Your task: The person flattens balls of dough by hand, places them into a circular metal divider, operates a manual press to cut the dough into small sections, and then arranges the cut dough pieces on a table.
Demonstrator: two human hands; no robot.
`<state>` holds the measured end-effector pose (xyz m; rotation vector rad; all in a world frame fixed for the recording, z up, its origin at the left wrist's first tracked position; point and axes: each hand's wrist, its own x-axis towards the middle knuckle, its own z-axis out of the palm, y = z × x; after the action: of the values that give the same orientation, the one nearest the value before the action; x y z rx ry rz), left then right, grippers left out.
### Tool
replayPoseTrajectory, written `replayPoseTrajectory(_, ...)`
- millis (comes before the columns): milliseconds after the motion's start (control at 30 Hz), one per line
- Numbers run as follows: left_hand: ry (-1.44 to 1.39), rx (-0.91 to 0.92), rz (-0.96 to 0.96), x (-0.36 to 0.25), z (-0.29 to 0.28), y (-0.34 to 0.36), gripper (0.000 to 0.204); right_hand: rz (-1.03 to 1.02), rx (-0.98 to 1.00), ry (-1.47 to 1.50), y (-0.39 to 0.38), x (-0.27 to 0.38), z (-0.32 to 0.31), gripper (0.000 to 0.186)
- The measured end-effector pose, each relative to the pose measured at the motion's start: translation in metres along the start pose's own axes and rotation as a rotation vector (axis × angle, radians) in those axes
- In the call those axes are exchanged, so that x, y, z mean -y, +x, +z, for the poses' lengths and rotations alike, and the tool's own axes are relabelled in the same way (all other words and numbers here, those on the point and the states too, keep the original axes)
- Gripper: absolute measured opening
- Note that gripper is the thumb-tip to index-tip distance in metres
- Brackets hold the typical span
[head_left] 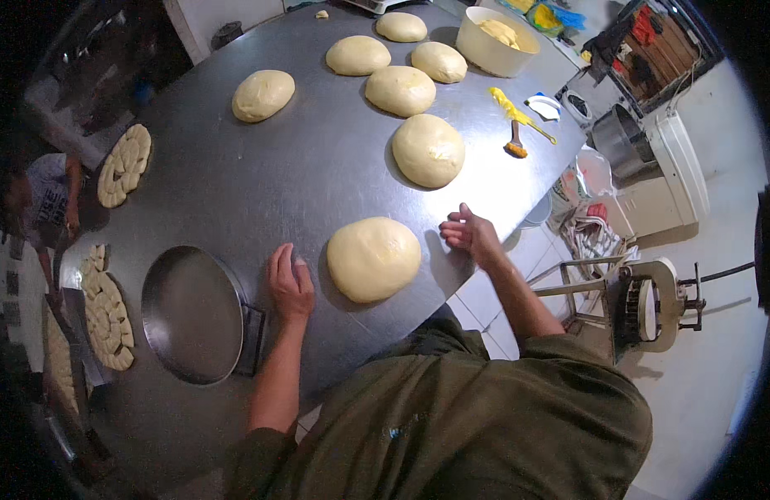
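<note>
A large smooth ball of pale yellow dough (pixel 373 260) sits on the metal table (pixel 301 183) in front of me. My left hand (pixel 291 282) is on the table to the left of this dough, its fingers stretched out and nothing held. On the dough's other side, my right hand (pixel 474 236) has loosely bent, parted fingers and is empty. Neither hand appears to touch the ball. Left of my left hand lies a round metal pan (pixel 193 317) with a dark handle. Just beyond the near ball rests another dough ball (pixel 428 151).
Several more dough balls (pixel 400 91) lie farther back, near a cream tub (pixel 497 42). A brush (pixel 515 140) and a yellow-smeared spatula (pixel 522 114) are at the right. Sectioned dough rounds (pixel 107 308) line the left edge, where another person (pixel 50 200) stands.
</note>
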<state>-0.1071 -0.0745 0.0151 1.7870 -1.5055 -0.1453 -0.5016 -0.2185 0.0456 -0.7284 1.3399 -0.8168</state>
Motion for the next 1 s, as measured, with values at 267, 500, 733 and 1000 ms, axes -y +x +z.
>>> replayPoseTrajectory(267,-0.746,0.196,-0.593,-0.075,0.034,0.001,0.062,0.01,0.162,0.179,-0.005,-0.082,0.091,0.069)
replayPoseTrajectory(500,-0.715,0.168,-0.505,-0.148,-0.015,0.034,0.087,-0.258,0.348,-0.042,-0.077,0.025,0.135,0.08)
replayPoseTrajectory(733,-0.182,0.056,-0.014,-0.115,-0.029,0.072,0.113,-1.11,0.121,-1.181,-0.036,0.008,0.143,0.077)
replayPoseTrajectory(1000,0.124,0.596,0.332,-0.11,0.021,-0.017,0.12,-1.177,0.762,-1.459,-0.082,-0.076,0.163,0.084)
